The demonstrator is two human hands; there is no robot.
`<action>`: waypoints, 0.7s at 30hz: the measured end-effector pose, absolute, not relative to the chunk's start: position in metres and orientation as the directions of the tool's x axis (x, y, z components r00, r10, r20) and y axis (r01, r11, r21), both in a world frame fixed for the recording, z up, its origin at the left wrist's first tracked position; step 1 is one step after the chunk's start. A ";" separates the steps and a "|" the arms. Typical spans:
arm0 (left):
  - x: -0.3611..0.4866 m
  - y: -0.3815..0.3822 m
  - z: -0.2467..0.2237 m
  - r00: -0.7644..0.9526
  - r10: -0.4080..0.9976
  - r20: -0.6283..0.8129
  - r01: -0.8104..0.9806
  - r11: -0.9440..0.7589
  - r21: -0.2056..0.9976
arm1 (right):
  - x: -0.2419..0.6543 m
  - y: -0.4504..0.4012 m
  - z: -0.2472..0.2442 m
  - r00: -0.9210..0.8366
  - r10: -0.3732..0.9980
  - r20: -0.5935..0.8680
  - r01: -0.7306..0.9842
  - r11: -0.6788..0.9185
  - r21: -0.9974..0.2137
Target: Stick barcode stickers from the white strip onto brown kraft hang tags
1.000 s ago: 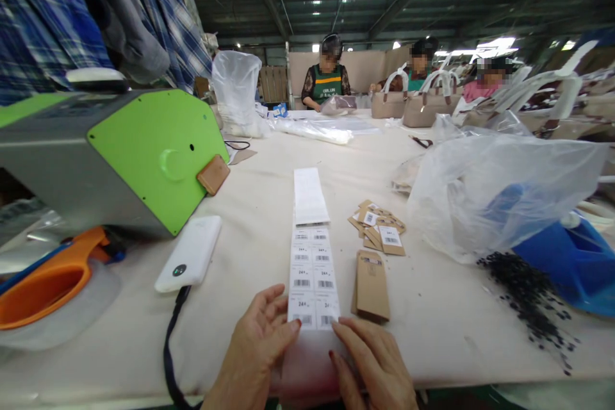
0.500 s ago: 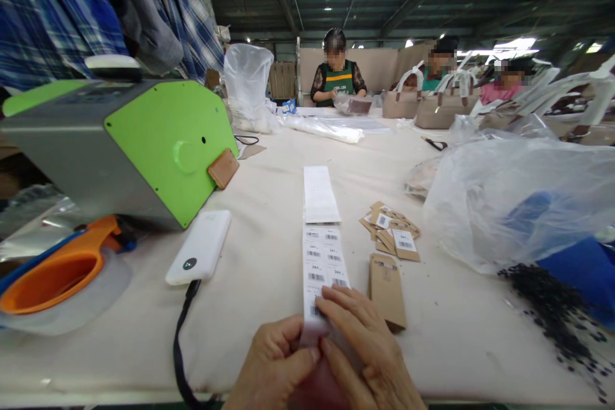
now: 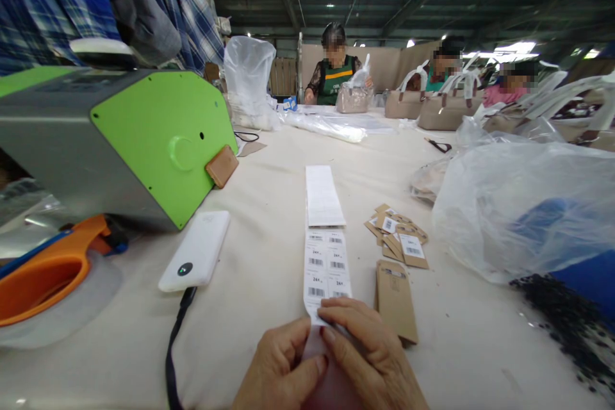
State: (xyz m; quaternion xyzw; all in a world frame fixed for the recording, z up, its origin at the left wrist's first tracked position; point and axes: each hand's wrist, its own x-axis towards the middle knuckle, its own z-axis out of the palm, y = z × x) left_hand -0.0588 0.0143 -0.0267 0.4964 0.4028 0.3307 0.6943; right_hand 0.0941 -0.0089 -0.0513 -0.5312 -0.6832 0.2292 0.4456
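A white strip of barcode labels (image 3: 327, 262) runs up the table from my hands, its far part folded back with a blank side up. My left hand (image 3: 283, 368) pinches the strip's near end at its left edge. From the right, my right hand (image 3: 369, 352) grips the same end, fingers over the lowest labels and thumb beneath them. Right of the strip lies a stack of brown cardboard tags (image 3: 396, 301). Beyond it, several loose brown tags (image 3: 401, 237) are spread out, some bearing white labels.
On the left are a green and grey machine (image 3: 158, 141), a white power bank (image 3: 196, 250) with a black cable and an orange tape dispenser (image 3: 52, 269). Plastic bags (image 3: 519, 205) and black strings (image 3: 567, 320) lie right. People sit beyond, near beige handbags (image 3: 446, 109).
The near end of the label strip is now bent up between my hands, and my right fingers have closed in more. Across the table, a person has raised a wrapped handbag upright.
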 end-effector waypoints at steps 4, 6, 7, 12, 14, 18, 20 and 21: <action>-0.060 0.015 -0.028 0.470 0.846 -0.251 -0.062 0.316 0.947 | 0.085 -0.009 -0.051 0.021 0.942 0.335 0.464 0.288 -0.838; -0.061 0.015 -0.029 0.486 0.838 -0.248 -0.086 0.329 0.941 | 0.081 -0.008 -0.049 0.092 0.953 0.290 0.410 0.229 -0.883; -0.062 0.014 -0.029 0.493 0.833 -0.249 -0.101 0.339 0.935 | 0.079 -0.008 -0.047 0.126 0.959 0.255 0.380 0.191 -0.905; -0.068 0.010 -0.036 0.515 0.811 -0.278 -0.132 0.395 0.909 | 0.075 -0.007 -0.033 0.288 0.957 0.026 0.211 -0.037 -0.977; -0.070 0.009 -0.039 0.516 0.809 -0.281 -0.117 0.392 0.913 | 0.076 -0.007 -0.029 0.371 0.929 0.004 0.153 -0.057 -0.987; -0.070 0.009 -0.041 0.521 0.812 -0.261 -0.041 0.330 0.943 | 0.077 -0.011 -0.034 0.460 0.871 0.172 0.192 0.091 -0.977; -0.070 0.008 -0.039 0.489 0.837 -0.248 0.013 0.277 0.961 | 0.079 -0.013 -0.040 0.465 0.802 0.375 0.344 0.227 -0.911; -0.071 0.007 -0.037 0.448 0.863 -0.236 0.037 0.246 0.969 | 0.081 -0.014 -0.044 0.441 0.741 0.506 0.460 0.297 -0.836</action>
